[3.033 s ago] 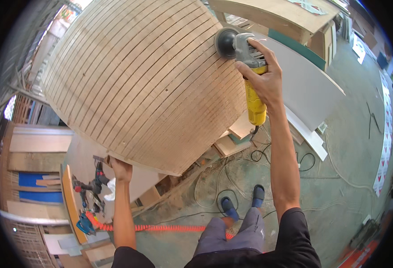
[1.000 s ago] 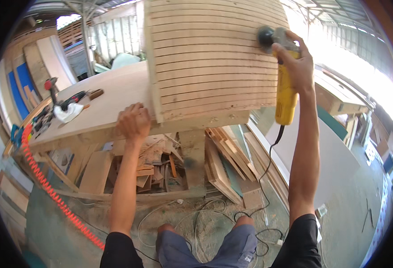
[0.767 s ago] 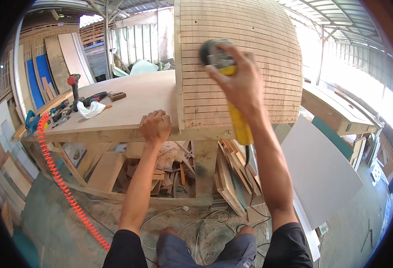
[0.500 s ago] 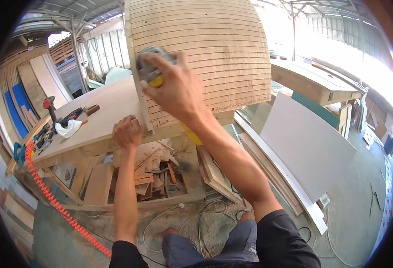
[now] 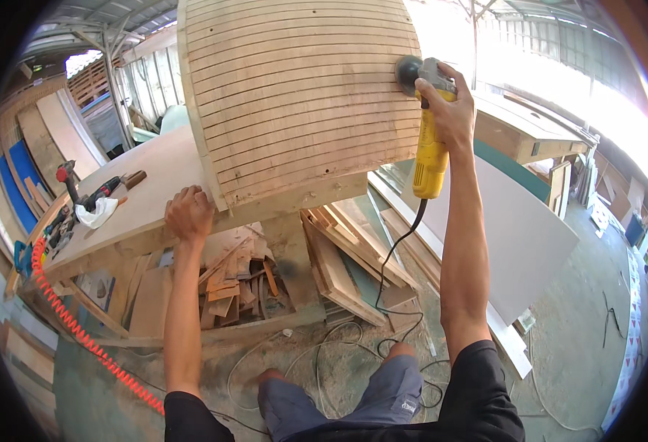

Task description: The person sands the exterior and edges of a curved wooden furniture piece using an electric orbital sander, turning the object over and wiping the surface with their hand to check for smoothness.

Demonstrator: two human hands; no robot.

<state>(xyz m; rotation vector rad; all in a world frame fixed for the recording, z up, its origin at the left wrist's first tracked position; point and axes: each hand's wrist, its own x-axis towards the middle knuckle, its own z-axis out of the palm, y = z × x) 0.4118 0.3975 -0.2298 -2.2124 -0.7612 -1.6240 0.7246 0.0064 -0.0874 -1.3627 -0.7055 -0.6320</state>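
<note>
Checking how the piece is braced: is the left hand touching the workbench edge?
Touching. The head view shows the left hand resting on the front edge of the workbench, beside the slatted wooden form, with no gap visible.

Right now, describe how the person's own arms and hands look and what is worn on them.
Both arms are bare from hand to upper arm. The left hand and right hand wear no gloves, and no rings, watch or bands show. Black short sleeves cover only the upper arms near the shoulders. Both forearms are long and slim in this wide view, and come in from the lower edge.
</note>
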